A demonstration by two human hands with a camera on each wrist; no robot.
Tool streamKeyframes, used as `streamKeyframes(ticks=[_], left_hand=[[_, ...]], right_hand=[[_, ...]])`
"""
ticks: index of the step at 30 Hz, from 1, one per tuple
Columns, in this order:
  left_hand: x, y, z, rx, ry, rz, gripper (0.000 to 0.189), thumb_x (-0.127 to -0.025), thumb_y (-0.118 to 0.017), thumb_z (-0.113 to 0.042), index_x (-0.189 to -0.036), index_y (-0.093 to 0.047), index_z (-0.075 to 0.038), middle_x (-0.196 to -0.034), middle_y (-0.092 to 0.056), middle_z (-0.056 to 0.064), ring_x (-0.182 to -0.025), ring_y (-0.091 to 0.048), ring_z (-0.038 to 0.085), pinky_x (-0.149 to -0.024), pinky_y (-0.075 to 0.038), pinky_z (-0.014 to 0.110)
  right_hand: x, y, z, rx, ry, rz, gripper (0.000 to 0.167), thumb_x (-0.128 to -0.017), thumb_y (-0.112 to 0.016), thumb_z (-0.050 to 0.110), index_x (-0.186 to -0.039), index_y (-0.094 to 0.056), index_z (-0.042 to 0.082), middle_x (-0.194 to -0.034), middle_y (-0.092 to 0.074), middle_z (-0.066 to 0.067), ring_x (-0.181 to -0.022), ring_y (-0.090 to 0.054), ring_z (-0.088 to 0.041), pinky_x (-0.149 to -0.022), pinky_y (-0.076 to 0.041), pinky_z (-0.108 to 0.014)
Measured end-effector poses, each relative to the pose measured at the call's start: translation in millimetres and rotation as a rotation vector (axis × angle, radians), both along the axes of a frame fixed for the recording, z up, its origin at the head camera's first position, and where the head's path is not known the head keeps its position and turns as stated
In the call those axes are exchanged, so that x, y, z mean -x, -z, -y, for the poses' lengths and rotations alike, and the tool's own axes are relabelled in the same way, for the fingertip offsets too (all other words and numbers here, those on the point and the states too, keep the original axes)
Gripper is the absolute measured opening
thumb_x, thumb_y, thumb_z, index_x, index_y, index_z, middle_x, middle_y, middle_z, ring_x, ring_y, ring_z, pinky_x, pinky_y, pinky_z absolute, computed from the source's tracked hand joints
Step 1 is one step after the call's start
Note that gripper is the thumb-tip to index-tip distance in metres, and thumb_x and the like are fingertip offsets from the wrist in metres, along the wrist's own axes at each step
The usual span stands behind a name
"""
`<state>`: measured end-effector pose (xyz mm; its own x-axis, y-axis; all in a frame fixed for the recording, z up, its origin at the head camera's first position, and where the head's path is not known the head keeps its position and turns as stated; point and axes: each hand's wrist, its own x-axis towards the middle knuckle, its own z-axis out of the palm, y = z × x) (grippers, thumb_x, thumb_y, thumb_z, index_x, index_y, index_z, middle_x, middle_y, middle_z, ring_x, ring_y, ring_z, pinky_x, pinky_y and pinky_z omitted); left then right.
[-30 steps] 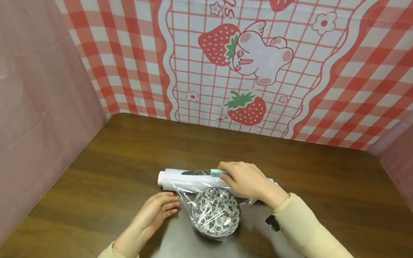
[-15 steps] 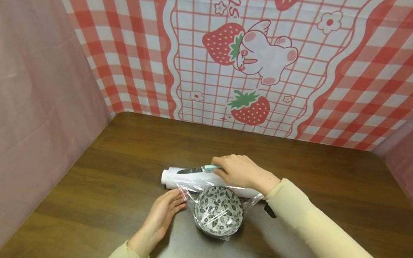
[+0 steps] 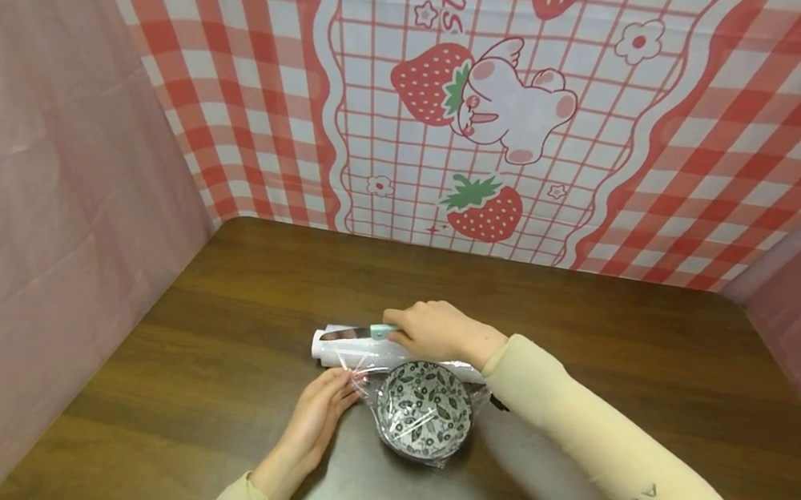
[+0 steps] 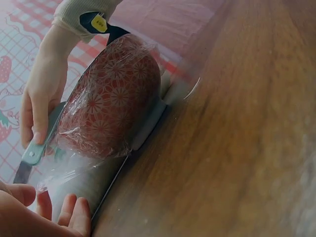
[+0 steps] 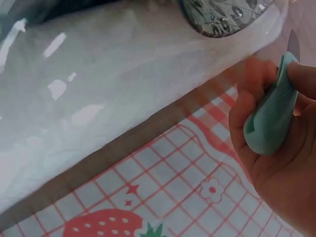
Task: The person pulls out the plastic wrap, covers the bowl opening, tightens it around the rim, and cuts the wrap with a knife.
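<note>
A patterned bowl (image 3: 424, 410) sits on the table with cling film (image 3: 367, 388) stretched over it. Its red, flower-printed outside shows through wrinkled film in the left wrist view. Behind it lies a white cling film roll (image 3: 362, 352), and the film runs from roll to bowl. My right hand (image 3: 436, 331) grips a fruit knife (image 3: 380, 332) by its mint-green handle. The blade points left, over the left part of the roll. Left of the bowl, my left hand (image 3: 315, 415) pinches the film's edge between thumb and forefinger (image 4: 44, 203).
The brown wooden table (image 3: 236, 299) extends to both sides. A red-and-white checked cloth (image 3: 240, 106) with strawberries hangs behind it. Pink curtains (image 3: 50, 208) close off the left and right sides.
My right hand has moved left along the roll with the knife. The left hand has come up to the film edge near the roll and taken hold of it. The bowl stays put.
</note>
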<state>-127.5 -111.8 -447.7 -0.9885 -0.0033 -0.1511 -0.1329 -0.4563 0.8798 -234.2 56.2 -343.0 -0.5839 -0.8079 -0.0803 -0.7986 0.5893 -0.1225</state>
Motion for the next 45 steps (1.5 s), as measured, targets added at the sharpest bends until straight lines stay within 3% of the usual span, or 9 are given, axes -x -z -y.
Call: streamKeyframes(ticks=[6,18,25,30,33,37,42,45], left_hand=[[-0.6,1.6,0.0,0.004,-0.006,0.007,0.014,-0.094,-0.042,-0.008,-0.086,-0.053,-0.009,-0.092,-0.065,0.000,-0.091,-0.060,0.010,-0.086,-0.045,0.026],[-2.2,1.7,2.1,-0.025,0.021,-0.015,0.013,-0.093,-0.044,-0.008,-0.085,-0.053,-0.011,-0.093,-0.065,0.001,-0.089,-0.061,0.011,-0.087,-0.046,0.028],[-1.2,1.2,-2.3,-0.023,-0.006,-0.017,0.013,-0.093,-0.045,-0.009,-0.084,-0.053,-0.014,-0.092,-0.062,0.000,-0.091,-0.060,0.012,-0.090,-0.044,0.030],[-1.5,0.8,-7.8,0.043,-0.097,-0.030,0.012,-0.092,-0.047,-0.007,-0.086,-0.055,-0.013,-0.092,-0.055,-0.003,-0.091,-0.055,0.008,-0.093,-0.041,0.027],[-2.9,-0.5,-10.5,0.141,-0.190,-0.021,0.008,-0.091,-0.050,-0.008,-0.089,-0.057,-0.004,-0.102,-0.044,0.001,-0.092,-0.052,0.007,-0.091,-0.040,0.024],[-5.7,-4.0,-14.0,0.290,-0.292,0.006,0.020,-0.089,-0.055,-0.014,-0.096,-0.056,0.006,-0.109,-0.026,0.004,-0.092,-0.047,0.008,-0.084,-0.038,0.023],[-5.2,-4.1,-12.7,0.418,-0.378,-0.037,0.019,-0.088,-0.058,-0.013,-0.094,-0.059,0.005,-0.118,-0.025,0.008,-0.101,-0.046,0.014,-0.088,-0.038,0.022],[-4.3,-1.6,-10.9,0.472,-0.398,-0.060,0.016,-0.086,-0.061,-0.013,-0.090,-0.062,0.002,-0.121,-0.028,0.010,-0.109,-0.039,0.019,-0.094,-0.032,0.031]], right_hand=[[0.1,2.9,9.5,-0.063,-0.011,-0.020,0.015,-0.093,-0.048,0.027,-0.101,-0.056,0.016,-0.076,-0.062,0.000,-0.065,-0.059,-0.015,-0.060,-0.048,-0.037],[0.2,4.4,21.0,-0.074,-0.025,-0.056,0.012,-0.092,-0.049,0.026,-0.097,-0.055,0.017,-0.071,-0.059,0.001,-0.059,-0.056,-0.015,-0.054,-0.047,-0.036],[1.1,4.4,27.0,-0.101,-0.009,-0.025,0.015,-0.092,-0.048,0.027,-0.101,-0.056,0.018,-0.069,-0.058,0.001,-0.058,-0.054,-0.013,-0.056,-0.047,-0.034],[3.3,3.5,23.8,-0.110,-0.005,-0.024,0.020,-0.091,-0.048,0.028,-0.106,-0.057,0.018,-0.074,-0.062,-0.001,-0.060,-0.056,-0.014,-0.058,-0.048,-0.036],[3.9,4.1,21.2,-0.107,-0.014,-0.033,0.017,-0.091,-0.048,0.029,-0.102,-0.056,0.018,-0.071,-0.061,-0.001,-0.059,-0.056,-0.014,-0.057,-0.048,-0.036],[5.2,6.4,18.0,-0.096,-0.027,-0.048,0.012,-0.090,-0.049,0.028,-0.094,-0.054,0.018,-0.063,-0.053,0.003,-0.054,-0.050,-0.012,-0.052,-0.045,-0.034],[6.1,7.8,16.7,-0.088,-0.034,-0.047,0.011,-0.091,-0.049,0.029,-0.092,-0.053,0.019,-0.061,-0.051,0.003,-0.053,-0.049,-0.012,-0.052,-0.045,-0.034],[6.0,8.1,15.8,-0.092,-0.030,-0.031,0.011,-0.091,-0.049,0.029,-0.092,-0.053,0.019,-0.062,-0.052,0.003,-0.054,-0.050,-0.012,-0.054,-0.046,-0.035]])
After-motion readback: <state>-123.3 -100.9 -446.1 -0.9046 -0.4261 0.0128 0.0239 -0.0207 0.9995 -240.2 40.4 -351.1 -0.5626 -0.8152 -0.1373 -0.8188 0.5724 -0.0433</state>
